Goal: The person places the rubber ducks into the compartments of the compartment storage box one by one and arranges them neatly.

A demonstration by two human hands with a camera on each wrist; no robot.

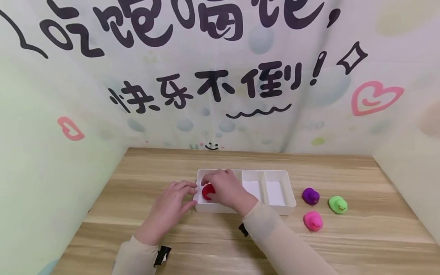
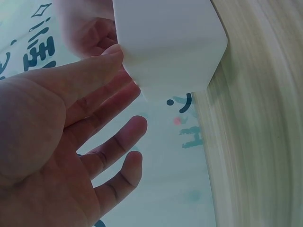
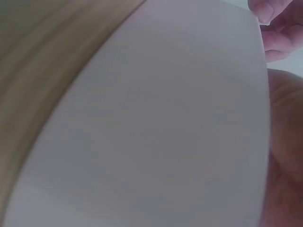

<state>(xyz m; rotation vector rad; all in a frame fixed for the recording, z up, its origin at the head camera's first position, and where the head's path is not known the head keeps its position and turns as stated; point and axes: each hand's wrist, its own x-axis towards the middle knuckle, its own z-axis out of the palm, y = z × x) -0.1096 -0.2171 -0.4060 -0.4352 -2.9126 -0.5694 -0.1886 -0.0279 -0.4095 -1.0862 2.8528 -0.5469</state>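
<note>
A white divided tray (image 1: 214, 208) sits on the wooden table. Over its left compartment, my right hand (image 1: 225, 189) pinches a red rounded toy (image 1: 207, 191) between thumb and fingers; the hand covers part of it. My left hand (image 1: 168, 208) is at the tray's left end, thumb and fingertips touching the rim. In the left wrist view that hand (image 2: 61, 137) shows its thumb and nearest fingers at the tray corner (image 2: 170, 47), the other fingers loosely spread. The tray's side wall (image 3: 156, 118) fills most of the right wrist view and hides the red toy there.
To the right of the tray lie a purple toy duck (image 1: 311, 196), a pink toy duck (image 1: 313, 221) and a green toy duck (image 1: 338, 204). A printed cloth (image 1: 213, 130) hangs behind the table (image 1: 154, 164), with pale walls on both sides.
</note>
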